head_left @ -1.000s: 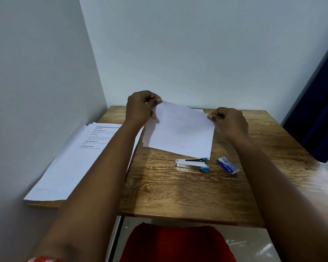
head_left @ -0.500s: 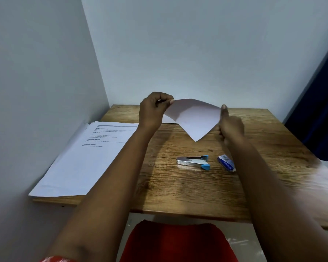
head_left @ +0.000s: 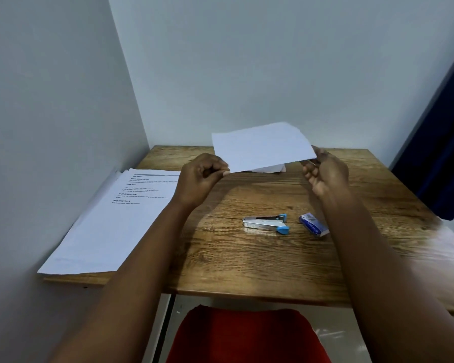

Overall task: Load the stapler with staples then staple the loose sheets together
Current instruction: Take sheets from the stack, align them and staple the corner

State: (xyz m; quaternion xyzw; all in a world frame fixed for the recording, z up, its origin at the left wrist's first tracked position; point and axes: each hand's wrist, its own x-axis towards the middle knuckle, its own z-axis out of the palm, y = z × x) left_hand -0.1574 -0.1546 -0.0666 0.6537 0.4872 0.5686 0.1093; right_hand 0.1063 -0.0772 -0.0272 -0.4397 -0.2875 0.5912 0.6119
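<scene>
Above the counter (head_left: 247,258), both hands now pinch the lifted sheets (head_left: 262,146): left grip (head_left: 202,176), right grip (head_left: 325,174). Stapler (head_left: 266,223) remains unloaded.

— Colours?
— Brown wood-grain table (head_left: 247,258); silver stapler (head_left: 265,223) with light-blue tips; blue-and-white staple box (head_left: 313,224).
— Paper?
— White raised sheet (head_left: 262,146); white left stack (head_left: 110,221) with black print. Navy curtain (head_left: 440,142) right, red cloth (head_left: 247,336) near.
</scene>
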